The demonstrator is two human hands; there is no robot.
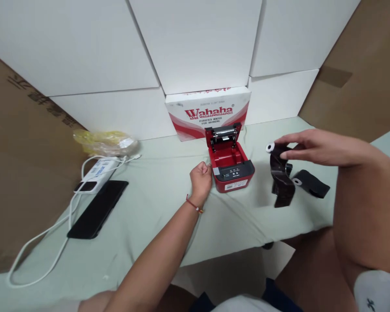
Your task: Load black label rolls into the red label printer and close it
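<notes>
A small red and black label or receipt printer (232,171) sits mid-table with its lid raised and its red inner bay showing. My left hand (201,175) is closed in a fist against the printer's left side; what it may hold is hidden. To the right, my right hand (300,145) pinches a dark roll with a white core (270,148) above the table. A loose dark strip (284,190) dangles from this roll. Below my right hand, another black roll with a white core (312,183) lies on the cloth.
A white Wahaha carton (211,112) stands behind the printer, before white panels. At left are a black phone-like slab (97,210), a white power strip (97,175) with looping cable, and a yellowish plastic bag (107,143). Cardboard walls flank both sides.
</notes>
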